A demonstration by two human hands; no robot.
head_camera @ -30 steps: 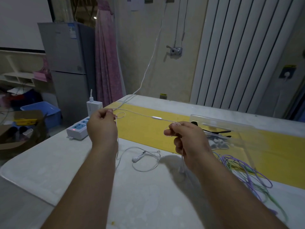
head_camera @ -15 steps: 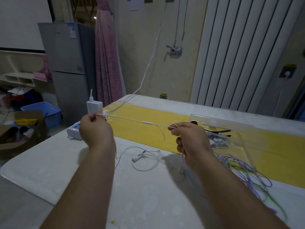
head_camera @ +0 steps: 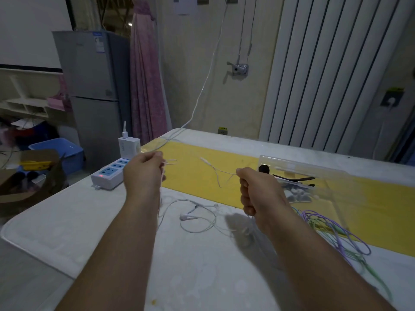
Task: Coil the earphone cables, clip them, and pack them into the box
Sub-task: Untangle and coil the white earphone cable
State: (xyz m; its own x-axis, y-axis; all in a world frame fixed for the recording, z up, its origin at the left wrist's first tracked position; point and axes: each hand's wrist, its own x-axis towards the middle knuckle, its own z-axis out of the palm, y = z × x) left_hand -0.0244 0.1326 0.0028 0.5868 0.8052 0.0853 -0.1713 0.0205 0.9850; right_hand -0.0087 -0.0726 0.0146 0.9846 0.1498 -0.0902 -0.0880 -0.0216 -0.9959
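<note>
Above the surface point(head_camera: 202, 265), the left hand point(head_camera: 143, 173) and right hand point(head_camera: 258, 191) each gripped the white earphone cable point(head_camera: 206, 162), its slack sagging between them, near the clear box point(head_camera: 325, 173). Coiling seemed barely begun; next, loops would need gathering into one hand.

Power strip point(head_camera: 111, 175) left on table point(head_camera: 67, 221), box point(head_camera: 314, 176) right, cable tangle point(head_camera: 332, 234) before it

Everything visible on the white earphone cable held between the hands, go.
The white earphone cable is thin, looks like soft plastic, and runs slack in the air between the left hand and the right hand, both pinching it above the table. A slim inline remote sits mid-span; near the right hand it forks, one strand dangling. Below the left hand it drops to a loose loop on the table, seemingly ending in an earbud.
</note>
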